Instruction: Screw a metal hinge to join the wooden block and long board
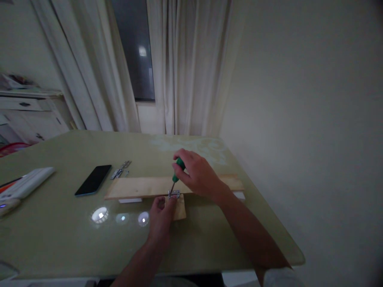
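In my right hand (196, 171) is a screwdriver (176, 175) with a green handle, its fingers wrapped round the grip. The shaft slants down to a small metal hinge (174, 194). This hinge lies across the front edge of a long wooden board (140, 186) and a small wooden block (180, 209). My left hand (163, 211) is closed on the left side of the block, its fingertips right beside the hinge. Whether the tip sits in a screw is too small to tell.
White supports (130, 200) lie under the board. Left of it are loose metal hinges (121, 170), a black phone (93, 180) and a long white object (28, 183). All rest on a green table (66, 239). A wall (299, 139) runs along the right side.
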A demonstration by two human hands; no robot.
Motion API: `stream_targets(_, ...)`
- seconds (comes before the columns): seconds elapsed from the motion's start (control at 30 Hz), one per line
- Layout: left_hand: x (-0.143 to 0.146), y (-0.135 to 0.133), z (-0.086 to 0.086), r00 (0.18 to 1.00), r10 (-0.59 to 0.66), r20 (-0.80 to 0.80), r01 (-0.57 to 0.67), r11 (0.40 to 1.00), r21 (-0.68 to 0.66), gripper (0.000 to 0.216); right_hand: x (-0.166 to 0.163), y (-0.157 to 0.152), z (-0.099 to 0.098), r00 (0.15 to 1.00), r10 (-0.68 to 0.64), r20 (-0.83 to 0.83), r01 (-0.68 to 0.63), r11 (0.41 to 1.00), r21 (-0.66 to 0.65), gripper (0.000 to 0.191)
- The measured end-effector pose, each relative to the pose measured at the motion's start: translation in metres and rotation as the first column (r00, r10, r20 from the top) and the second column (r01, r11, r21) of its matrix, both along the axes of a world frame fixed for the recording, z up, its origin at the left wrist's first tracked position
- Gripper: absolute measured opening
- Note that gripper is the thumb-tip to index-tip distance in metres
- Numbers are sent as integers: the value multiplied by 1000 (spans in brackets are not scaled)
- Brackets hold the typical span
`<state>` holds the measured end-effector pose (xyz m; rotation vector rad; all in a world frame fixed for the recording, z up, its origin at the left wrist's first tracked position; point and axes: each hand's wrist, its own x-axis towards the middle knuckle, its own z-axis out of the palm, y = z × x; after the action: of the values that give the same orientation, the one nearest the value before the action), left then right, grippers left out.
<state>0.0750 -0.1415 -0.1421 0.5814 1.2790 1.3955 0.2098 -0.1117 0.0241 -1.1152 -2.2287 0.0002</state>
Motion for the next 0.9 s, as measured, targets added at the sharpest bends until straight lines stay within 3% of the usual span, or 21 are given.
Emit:
stream_targets(0.07, 0, 0, 0, 1000, 2, -1, -2, 1000, 22, 58, -2, -3, 1, 983, 179, -31, -178, 983, 32, 23)
stream_targets(0.17, 0, 0, -1, 1000, 4, 5, -5, 1000, 28, 57, -2, -7, 4, 966, 255, -49, -254, 967, 23, 33)
stream_targets(0.27, -1, 1, -3, 1000, -3, 8, 3, 1000, 6, 56, 1, -5, 4, 977, 185, -108, -185, 983, 7, 34)
stream_targets(0.43, -2, 2, -6, 999, -24, -25, 24, 1000, 6, 55, -4, 1, -6, 989, -148, -27, 148, 989, 16, 29)
stream_targets(0.5, -1, 1, -5, 999, -7, -47, 8, 1000, 7, 55, -8, -3, -7, 996, -91, 24, 90, 995, 47, 29)
stream_targets(0.6, 0, 0, -1, 999, 13, -51, -13, 1000, 10, 55, -9, -9, -4, 991, 115, 61, -120, 990, 74, 28)
stream_targets(0.67, 0, 0, 0, 1000, 2, -17, -2, 1000, 11, 55, -6, -9, -1, 995, 68, 74, -74, 994, 77, 31)
stream_targets(0.8, 0, 0, 0, 1000, -8, 8, 8, 1000, -2, 55, -3, -1, -1, 977, -192, 96, 187, 980, 63, 27)
stream_targets(0.9, 0, 0, 0, 1000, -13, -11, 13, 1000, 0, 56, -6, 0, -5, 997, -30, 72, 24, 997, 79, 24)
